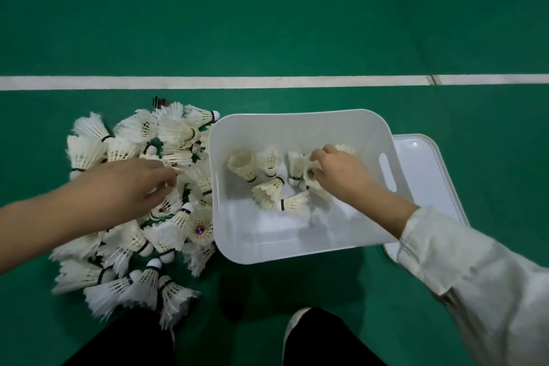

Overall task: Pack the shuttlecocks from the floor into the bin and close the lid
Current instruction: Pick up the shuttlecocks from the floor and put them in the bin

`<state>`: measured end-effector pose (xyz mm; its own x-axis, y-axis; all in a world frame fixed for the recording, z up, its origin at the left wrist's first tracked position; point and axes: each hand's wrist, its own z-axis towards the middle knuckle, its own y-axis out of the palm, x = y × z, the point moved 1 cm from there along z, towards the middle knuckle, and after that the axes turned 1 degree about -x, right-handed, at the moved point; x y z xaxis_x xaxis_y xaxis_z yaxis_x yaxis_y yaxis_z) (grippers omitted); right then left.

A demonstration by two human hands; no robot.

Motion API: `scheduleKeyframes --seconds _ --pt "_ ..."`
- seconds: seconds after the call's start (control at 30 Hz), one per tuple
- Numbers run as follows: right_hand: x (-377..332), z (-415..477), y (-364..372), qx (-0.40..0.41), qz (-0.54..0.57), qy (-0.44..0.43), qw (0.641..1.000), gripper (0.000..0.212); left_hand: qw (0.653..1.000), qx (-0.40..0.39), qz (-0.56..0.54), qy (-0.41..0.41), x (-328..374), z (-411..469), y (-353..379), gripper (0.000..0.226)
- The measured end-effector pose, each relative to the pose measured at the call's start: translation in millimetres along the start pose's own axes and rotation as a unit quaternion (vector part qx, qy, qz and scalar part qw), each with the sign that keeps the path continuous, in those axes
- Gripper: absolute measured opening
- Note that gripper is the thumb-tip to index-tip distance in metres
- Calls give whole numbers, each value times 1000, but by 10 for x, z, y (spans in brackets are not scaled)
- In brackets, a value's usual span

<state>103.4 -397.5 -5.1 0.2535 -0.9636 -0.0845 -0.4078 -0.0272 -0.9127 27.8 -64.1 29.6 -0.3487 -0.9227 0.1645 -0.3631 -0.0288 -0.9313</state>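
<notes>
Gripping a shuttlecock (312,181) inside the bin (300,115), right hand (340,172) clamps it; left hand (133,184) touches pile (124,246), grip unclear.

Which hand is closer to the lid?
Right. The right hand is in the bin beside the lid; the left hand is on the shuttlecock pile past the bin.

white shuttlecocks (133,217) heaped beside open bin (300,125)

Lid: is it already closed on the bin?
No, the lid lies flat on the floor at the right side of the bin, which stands open with a few shuttlecocks inside.
</notes>
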Motion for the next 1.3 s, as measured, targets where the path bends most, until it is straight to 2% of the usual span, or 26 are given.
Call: scheduleKeyframes --seconds 0.13,0.23,0.37,0.53,0.7,0.87,0.97,1.1,1.17,1.23,1.3 --pt "-592 -206 -394 35 38 -110 993 25 996 -40 -46 -64 -23 -172 175 15" --pt "-1206 -323 -525 50 64 -200 976 23 991 -34 -51 -116 -86 -293 361 16" --pt "-1923 -276 -303 11 53 -265 963 21 981 -12 -107 -164 -247 -540 576 19" --pt "-2403 -91 265 -82 29 -197 976 27 964 3 -150 -218 -507 -755 790 20" --pt "-2576 243 425 -24 104 -117 987 44 962 87 -172 -195 -654 -509 779 17" --pt "-2661 630 434 -50 190 -81 977 52 947 122 -203 -218 -795 -302 768 17" --pt "-2729 717 483 -72 235 -79 966 49 933 143 -229 -237 -959 -377 767 17" --pt "-2777 662 489 -39 288 -80 954 33 929 146 -221 -261 -1270 -417 649 18" --pt "-2774 626 463 -32 283 -95 954 18 928 176 -195 -264 -1435 -356 575 22" --pt "-2762 601 437 -20 262 -113 958 14 930 194 -175 -257 -1567 -249 548 28" --pt "-2748 566 410 -19 249 -125 960 13 938 153 -172 -258 -1639 -131 573 38"
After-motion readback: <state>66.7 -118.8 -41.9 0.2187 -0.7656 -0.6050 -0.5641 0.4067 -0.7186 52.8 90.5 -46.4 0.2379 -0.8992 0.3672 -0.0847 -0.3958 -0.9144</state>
